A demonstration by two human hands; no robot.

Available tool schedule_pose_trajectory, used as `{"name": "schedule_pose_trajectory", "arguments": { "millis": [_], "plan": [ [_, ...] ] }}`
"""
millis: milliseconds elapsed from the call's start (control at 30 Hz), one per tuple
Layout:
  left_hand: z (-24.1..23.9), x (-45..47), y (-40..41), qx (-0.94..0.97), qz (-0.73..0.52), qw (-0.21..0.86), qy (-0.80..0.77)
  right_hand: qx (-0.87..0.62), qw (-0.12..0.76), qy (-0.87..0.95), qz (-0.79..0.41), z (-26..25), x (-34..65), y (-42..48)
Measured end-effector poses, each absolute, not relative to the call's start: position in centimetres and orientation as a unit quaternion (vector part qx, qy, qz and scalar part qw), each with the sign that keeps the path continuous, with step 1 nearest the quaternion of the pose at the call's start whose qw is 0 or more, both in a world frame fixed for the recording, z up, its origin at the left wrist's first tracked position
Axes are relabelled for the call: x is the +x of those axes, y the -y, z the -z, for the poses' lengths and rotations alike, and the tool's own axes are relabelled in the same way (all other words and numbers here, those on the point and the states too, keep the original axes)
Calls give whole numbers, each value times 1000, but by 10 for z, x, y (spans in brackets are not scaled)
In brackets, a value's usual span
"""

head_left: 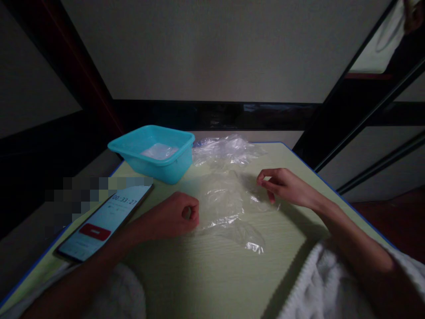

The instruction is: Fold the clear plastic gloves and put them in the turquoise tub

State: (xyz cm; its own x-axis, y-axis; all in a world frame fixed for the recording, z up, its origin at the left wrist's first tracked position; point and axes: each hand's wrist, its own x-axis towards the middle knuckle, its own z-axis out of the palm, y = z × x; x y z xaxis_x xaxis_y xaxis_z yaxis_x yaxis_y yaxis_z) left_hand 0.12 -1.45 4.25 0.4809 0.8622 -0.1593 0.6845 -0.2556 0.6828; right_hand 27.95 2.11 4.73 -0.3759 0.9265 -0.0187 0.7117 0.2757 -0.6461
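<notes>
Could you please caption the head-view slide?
Left hand and right hand flank crumpled clear plastic film near rectangular turquoise plastic basin.

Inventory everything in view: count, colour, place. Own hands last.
Basin: one, turquoise, table's far left
Packet: apparently one, whitish, inside the basin
Phone: one, dark-edged, lit screen, table's left side
Crumpled plastic: count unclear, clear, table's far edge, right of basin
Plastic film: apparently one, clear, mid-table
Table: one, pale yellow-green, blue-edged, centre
Wall: one, grey, black-trimmed, behind table
Unidentified item: one, whitish, upper right
Fluffy fabric: two patches, whitish, bottom left and right
Left hand: one, bare, by film's left edge
Right hand: one, bare, by film's right side
</notes>
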Motion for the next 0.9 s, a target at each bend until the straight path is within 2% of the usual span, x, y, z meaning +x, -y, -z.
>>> {"name": "schedule_pose_trajectory", "arguments": {
  "millis": [100,233,300,367,467,700,900],
  "plan": [
    [-47,-7,15,774,-73,444,-445,-530,212,774,-273,-48,278,-20],
    [-46,-9,14,749,-26,516,-415,-531,260,792,-155,-43,273,-21],
    [-42,-3,13,756,-94,470,-446,-510,256,813,-115,-38,270,-21],
    [-34,4,13,769,-202,341,-502,-478,231,843,-87,-33,267,-20],
    [-21,9,13,818,-276,249,-438,-448,195,871,-55,-28,266,-21],
    [-5,5,13,918,-98,204,-327,-392,187,900,-37,-22,266,-26],
    [-11,9,16,928,-80,225,-286,-443,201,871,-72,-22,265,-25]
  ]
}}
